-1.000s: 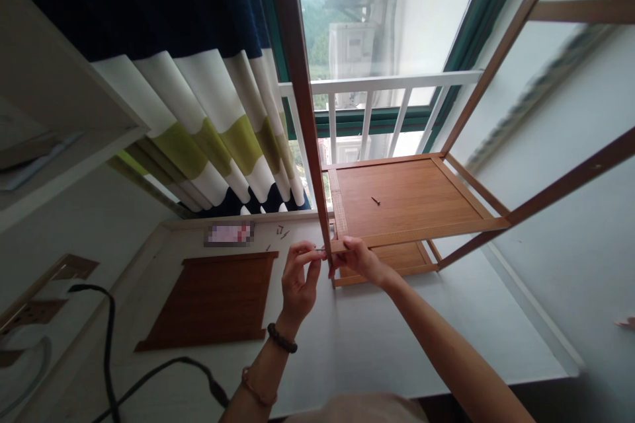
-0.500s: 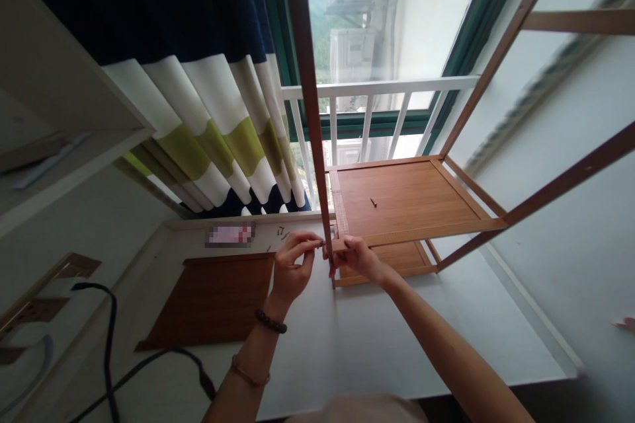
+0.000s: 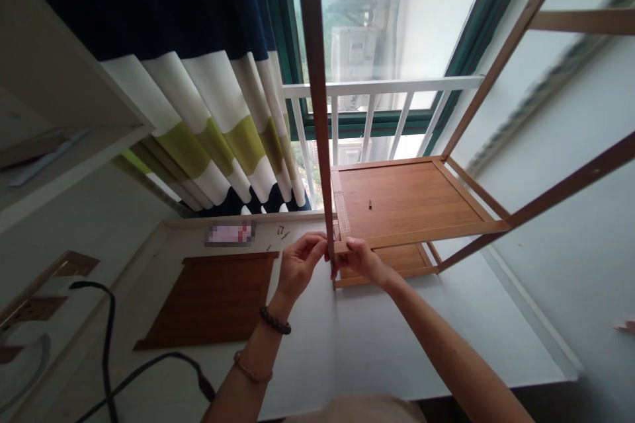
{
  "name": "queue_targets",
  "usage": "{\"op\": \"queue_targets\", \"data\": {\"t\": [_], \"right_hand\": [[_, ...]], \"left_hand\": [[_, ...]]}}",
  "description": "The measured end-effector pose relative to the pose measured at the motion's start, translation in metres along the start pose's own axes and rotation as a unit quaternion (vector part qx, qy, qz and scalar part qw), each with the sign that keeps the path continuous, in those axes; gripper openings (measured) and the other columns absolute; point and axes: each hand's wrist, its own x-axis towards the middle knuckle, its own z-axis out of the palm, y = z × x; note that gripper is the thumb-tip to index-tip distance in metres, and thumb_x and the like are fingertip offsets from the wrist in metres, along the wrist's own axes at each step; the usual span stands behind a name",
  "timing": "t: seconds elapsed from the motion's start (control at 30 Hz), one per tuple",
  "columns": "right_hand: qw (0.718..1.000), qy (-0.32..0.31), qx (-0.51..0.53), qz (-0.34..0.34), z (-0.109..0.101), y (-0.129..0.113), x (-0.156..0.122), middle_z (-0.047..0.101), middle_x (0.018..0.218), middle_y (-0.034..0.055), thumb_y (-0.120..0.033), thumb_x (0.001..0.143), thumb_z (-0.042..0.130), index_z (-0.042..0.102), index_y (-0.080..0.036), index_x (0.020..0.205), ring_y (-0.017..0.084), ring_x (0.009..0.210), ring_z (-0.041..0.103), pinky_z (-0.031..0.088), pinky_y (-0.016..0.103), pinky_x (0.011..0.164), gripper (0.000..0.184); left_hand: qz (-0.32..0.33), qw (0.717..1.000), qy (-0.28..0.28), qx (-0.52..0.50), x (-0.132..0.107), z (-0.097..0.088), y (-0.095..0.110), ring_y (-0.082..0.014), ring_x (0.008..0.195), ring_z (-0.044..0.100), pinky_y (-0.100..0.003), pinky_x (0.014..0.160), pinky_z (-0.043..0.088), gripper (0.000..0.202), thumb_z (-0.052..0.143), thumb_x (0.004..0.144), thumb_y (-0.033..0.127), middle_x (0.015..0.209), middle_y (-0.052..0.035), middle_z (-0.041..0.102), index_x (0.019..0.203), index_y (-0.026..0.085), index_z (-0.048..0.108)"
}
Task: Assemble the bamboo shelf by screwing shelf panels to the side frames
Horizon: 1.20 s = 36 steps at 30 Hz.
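Note:
A wooden shelf frame (image 3: 397,236) stands before me, its slim brown upright post (image 3: 321,112) rising at the near left corner. My left hand (image 3: 300,264) is closed in a pinch against the left side of this post, around what looks like a small screw, now mostly hidden by the fingertips. On the other side, my right hand (image 3: 366,260) grips the end of the shelf's front rail, where it meets the post; some of its fingers are hidden beneath the rail. One dark screw (image 3: 370,204) lies on the shelf panel (image 3: 417,195).
Several small screws (image 3: 282,232) lie on the white surface (image 3: 397,344) beside a blurred pink packet (image 3: 231,234). A loose brown wooden panel (image 3: 213,301) lies at left, near a black cable (image 3: 110,344). Behind are a curtain (image 3: 218,125) and a white railing (image 3: 397,87).
My left hand has moved slightly right, its fingertips now pressed up to the post. The screw on the shelf has turned a little. The right hand keeps its grip.

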Motion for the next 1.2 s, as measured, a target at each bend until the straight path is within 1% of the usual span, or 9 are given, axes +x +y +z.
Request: {"op": "queue_targets", "data": {"t": [0.17,0.4,0.5,0.6,0.67,0.8,0.93,1.07,1.2], "right_hand": [[1.000,0.000,-0.003,-0.001,-0.003,0.003,0.000,0.053,0.073,0.0044,-0.048,0.083,0.032,0.057,-0.013,0.084,0.014,0.062,0.049,0.050,0.038,0.065,0.043],[0.998,0.046,-0.030,-0.002,0.001,0.004,-0.007,0.056,0.070,0.0041,-0.057,0.084,0.034,0.060,-0.014,0.081,0.014,0.061,0.052,0.048,0.034,0.066,0.051],[0.988,0.143,-0.063,-0.011,0.005,0.001,-0.015,0.051,0.060,0.0010,-0.057,0.083,0.040,0.055,-0.015,0.068,0.015,0.060,0.054,0.048,0.033,0.067,0.047],[0.962,0.231,-0.145,-0.014,0.007,-0.006,-0.024,0.050,0.059,-0.0004,-0.057,0.081,0.046,0.052,-0.016,0.065,0.014,0.058,0.056,0.047,0.030,0.066,0.045],[0.956,0.216,-0.198,0.022,0.007,-0.015,-0.033,0.050,0.058,-0.0007,-0.060,0.083,0.040,0.052,-0.016,0.065,0.012,0.055,0.055,0.046,0.028,0.062,0.050],[0.950,0.104,-0.268,0.121,0.015,-0.046,-0.058,0.052,0.055,-0.0014,-0.061,0.085,0.034,0.052,-0.015,0.069,0.009,0.045,0.051,0.043,0.023,0.047,0.052],[0.932,0.125,-0.329,0.090,0.028,-0.082,-0.073,0.054,0.063,-0.0020,-0.054,0.083,0.047,0.051,-0.017,0.076,0.008,0.042,0.050,0.034,0.017,0.031,0.038],[0.869,0.214,-0.446,-0.020,0.027,-0.103,-0.061,0.056,0.067,-0.0002,-0.048,0.085,0.048,0.057,-0.017,0.083,0.008,0.046,0.053,0.037,0.018,0.035,0.033],[0.713,0.256,-0.640,-0.127,0.006,-0.109,-0.034,0.059,0.099,0.0071,-0.033,0.084,0.054,0.062,-0.019,0.105,0.012,0.069,0.058,0.049,0.030,0.069,0.026]], "left_hand": [[0.008,1.000,0.011,0.008,-0.003,0.001,-0.001,-0.0113,0.062,0.058,-0.025,0.059,0.050,0.016,0.061,0.078,0.029,0.086,-0.0054,0.064,0.074,0.014,0.064],[-0.036,0.991,0.125,-0.016,-0.017,0.002,-0.022,-0.0156,0.077,0.063,-0.030,0.076,0.051,0.022,0.058,0.081,0.034,0.087,-0.0070,0.067,0.084,0.013,0.062],[-0.079,0.986,0.139,-0.050,-0.024,-0.009,-0.052,-0.0179,0.077,0.064,-0.035,0.075,0.052,0.028,0.053,0.083,0.041,0.086,-0.0087,0.068,0.088,0.013,0.057],[-0.129,0.979,0.124,0.097,-0.031,-0.027,-0.096,-0.0186,0.075,0.064,-0.033,0.069,0.053,0.036,0.048,0.081,0.047,0.086,-0.0103,0.067,0.085,0.013,0.057],[-0.151,0.959,0.104,0.216,-0.037,-0.040,-0.128,-0.0195,0.075,0.062,-0.033,0.068,0.051,0.037,0.047,0.079,0.049,0.082,-0.0095,0.065,0.079,0.014,0.061],[-0.167,0.936,0.105,0.290,-0.052,-0.064,-0.178,-0.0201,0.070,0.057,-0.037,0.074,0.047,0.028,0.053,0.071,0.041,0.076,-0.0075,0.060,0.067,0.014,0.061],[-0.175,0.922,0.066,0.338,-0.061,-0.079,-0.202,-0.0207,0.076,0.055,-0.035,0.079,0.044,0.019,0.053,0.070,0.032,0.074,-0.0055,0.056,0.066,0.015,0.061],[-0.177,0.913,0.014,0.366,-0.056,-0.084,-0.209,-0.0208,0.079,0.054,-0.033,0.081,0.042,0.014,0.054,0.069,0.028,0.076,-0.0049,0.056,0.067,0.017,0.062],[-0.181,0.909,-0.012,0.376,-0.051,-0.086,-0.207,-0.0210,0.078,0.055,-0.032,0.079,0.043,0.013,0.054,0.068,0.028,0.076,-0.0050,0.057,0.067,0.018,0.062]]}}
